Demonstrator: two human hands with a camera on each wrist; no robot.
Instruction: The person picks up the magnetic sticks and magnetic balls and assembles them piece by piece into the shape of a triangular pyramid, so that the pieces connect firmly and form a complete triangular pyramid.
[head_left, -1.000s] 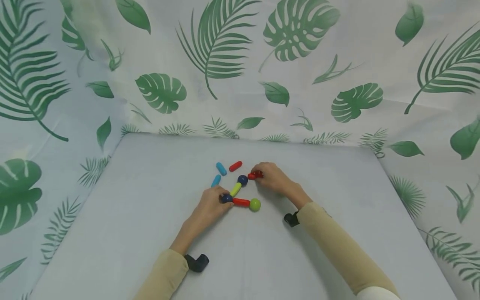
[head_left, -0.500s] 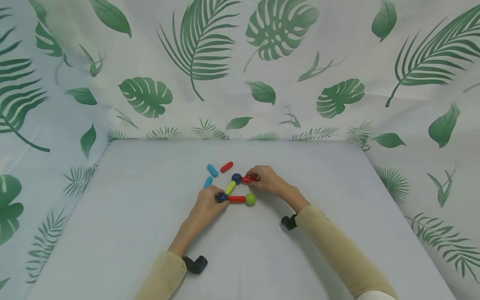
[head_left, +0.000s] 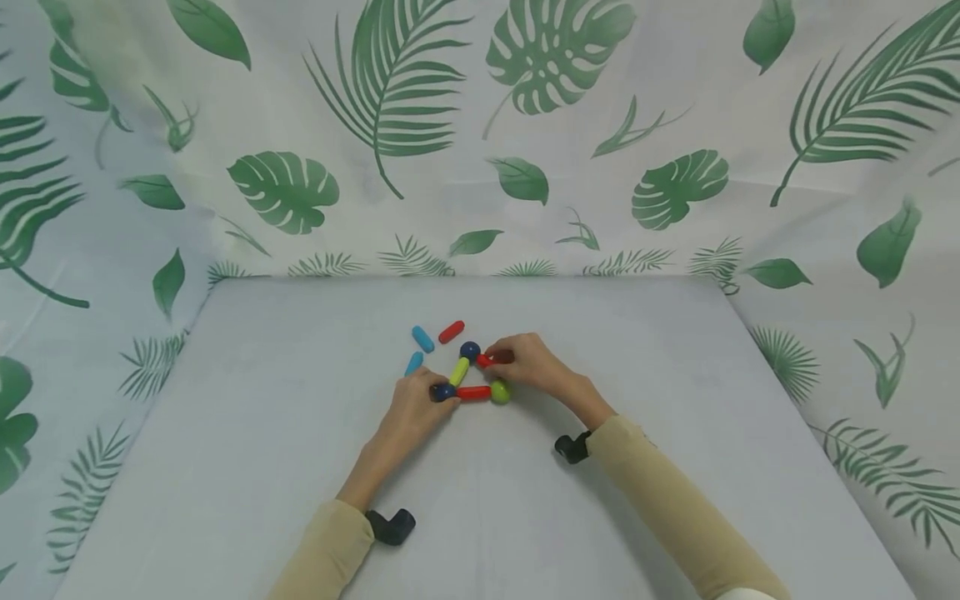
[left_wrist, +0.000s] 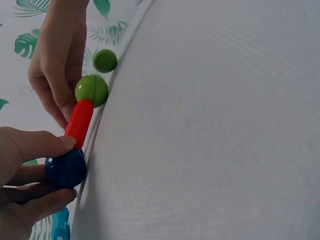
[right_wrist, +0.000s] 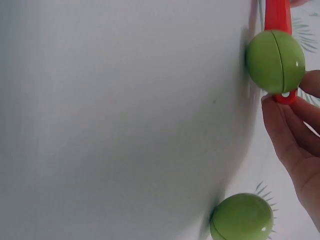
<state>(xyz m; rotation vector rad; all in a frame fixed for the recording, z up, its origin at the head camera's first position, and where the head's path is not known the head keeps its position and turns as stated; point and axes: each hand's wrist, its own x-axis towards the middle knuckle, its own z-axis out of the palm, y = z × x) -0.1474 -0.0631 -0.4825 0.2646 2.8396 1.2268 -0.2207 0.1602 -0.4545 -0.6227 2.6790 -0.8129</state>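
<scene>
My left hand (head_left: 417, 410) holds a dark blue ball (left_wrist: 66, 169) between thumb and fingers. From this ball a red stick (head_left: 474, 393) runs right to a green ball (head_left: 500, 392), and a yellow-green stick (head_left: 460, 372) leads up to a second dark blue ball (head_left: 470, 351). My right hand (head_left: 534, 364) pinches another red stick (head_left: 483, 361) whose far end meets that second blue ball. In the right wrist view the right fingertips (right_wrist: 272, 107) are close beside the green ball, around the red stick's end.
Two blue sticks (head_left: 423, 338) (head_left: 414, 362) and a loose red stick (head_left: 452, 332) lie beyond the left hand on the white table (head_left: 300, 350). Another green ball (right_wrist: 242, 218) sits near the right hand, hidden in the head view. A leaf-patterned cloth (head_left: 450, 192) rises behind the table.
The right hand has brought its red stick left to the far blue ball and angled it toward the green ball. The left hand keeps its hold. The head view has shifted slightly.
</scene>
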